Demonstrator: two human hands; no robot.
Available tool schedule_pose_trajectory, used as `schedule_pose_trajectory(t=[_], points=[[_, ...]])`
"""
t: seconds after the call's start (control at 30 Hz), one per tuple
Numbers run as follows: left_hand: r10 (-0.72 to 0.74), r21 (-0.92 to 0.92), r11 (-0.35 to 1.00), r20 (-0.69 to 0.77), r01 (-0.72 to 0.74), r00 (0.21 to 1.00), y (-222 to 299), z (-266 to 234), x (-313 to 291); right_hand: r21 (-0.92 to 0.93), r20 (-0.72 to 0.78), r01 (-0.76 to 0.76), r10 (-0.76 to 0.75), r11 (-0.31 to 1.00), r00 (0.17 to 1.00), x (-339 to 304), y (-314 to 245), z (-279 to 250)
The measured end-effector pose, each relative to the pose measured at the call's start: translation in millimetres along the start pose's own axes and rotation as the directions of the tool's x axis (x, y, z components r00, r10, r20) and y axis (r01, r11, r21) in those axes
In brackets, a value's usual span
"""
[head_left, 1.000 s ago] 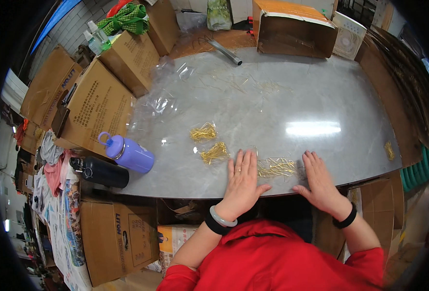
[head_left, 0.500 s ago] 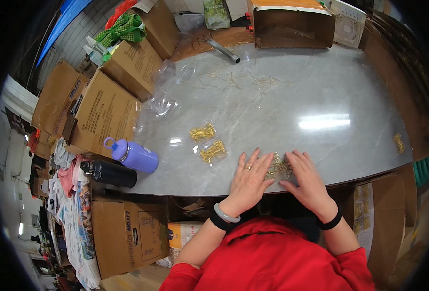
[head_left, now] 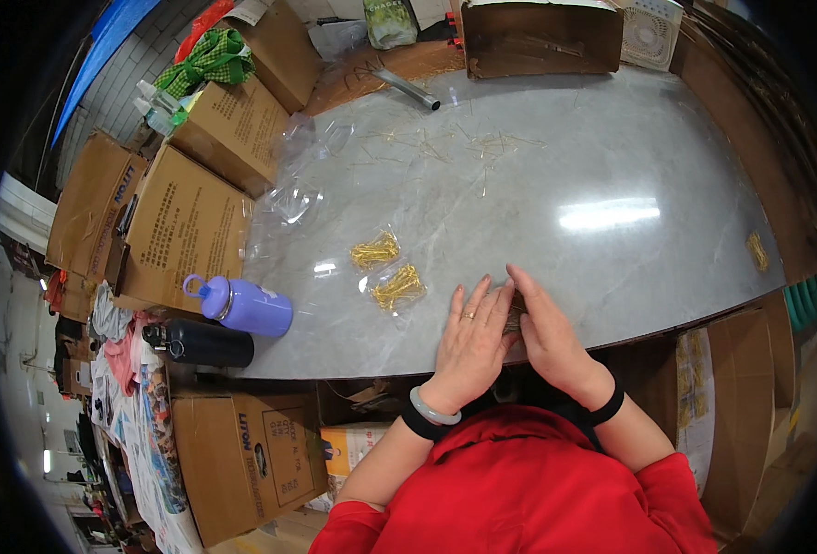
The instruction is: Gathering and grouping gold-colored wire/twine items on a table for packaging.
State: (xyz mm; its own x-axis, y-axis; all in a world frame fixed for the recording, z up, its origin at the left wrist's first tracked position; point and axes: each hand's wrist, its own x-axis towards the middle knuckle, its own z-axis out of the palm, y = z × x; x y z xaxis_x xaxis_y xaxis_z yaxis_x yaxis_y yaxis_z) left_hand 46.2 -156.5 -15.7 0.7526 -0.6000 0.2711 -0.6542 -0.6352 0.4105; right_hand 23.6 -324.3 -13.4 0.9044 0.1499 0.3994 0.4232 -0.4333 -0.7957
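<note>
My left hand (head_left: 473, 337) lies on the grey tabletop near its front edge, fingers stretched out and held close together. Facing it, my right hand (head_left: 553, 342) is tilted onto its side with straight fingers. A small heap of thin gold wire pieces (head_left: 514, 319) sits between the two hands, mostly hidden by them. To the left of my left hand are two clear bags of gold wire pieces, a nearer bag (head_left: 397, 288) and a farther bag (head_left: 374, 251).
Loose gold wires (head_left: 496, 143) and a metal tube (head_left: 408, 89) lie farther back. A purple bottle (head_left: 247, 307) and a black bottle (head_left: 207, 343) lie at the left beside cardboard boxes (head_left: 187, 226). One gold wire bundle (head_left: 757, 251) is at the right edge. An open box (head_left: 542, 42) stands behind.
My right hand has moved left and turned onto its side, closing the gap to my left hand. The wire heap between them is now squeezed narrower and mostly covered. The view has shifted slightly.
</note>
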Motion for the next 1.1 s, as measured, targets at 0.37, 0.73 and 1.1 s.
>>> schedule_pose_trajectory(t=[0.37, 0.73, 1.1], points=[[-0.019, 0.023, 1.000, -0.072, 0.021, 0.997, 6.7, 1.3, 0.9, 0.116, -0.017, -0.167, 0.170, 0.979, 0.985, -9.7, -3.6, -1.9], [0.012, 0.001, 1.000, -0.087, -0.012, 0.996, 1.3, 2.8, -2.6, -0.353, 0.107, 0.058, -0.021, 0.934, 0.994, -3.0, 9.1, -46.3], [0.018, 0.028, 0.999, -0.060, -0.017, 0.998, 2.1, 2.4, -0.6, -0.560, -0.108, -0.007, -0.064, 0.829, 0.992, 10.6, 8.9, -24.1]])
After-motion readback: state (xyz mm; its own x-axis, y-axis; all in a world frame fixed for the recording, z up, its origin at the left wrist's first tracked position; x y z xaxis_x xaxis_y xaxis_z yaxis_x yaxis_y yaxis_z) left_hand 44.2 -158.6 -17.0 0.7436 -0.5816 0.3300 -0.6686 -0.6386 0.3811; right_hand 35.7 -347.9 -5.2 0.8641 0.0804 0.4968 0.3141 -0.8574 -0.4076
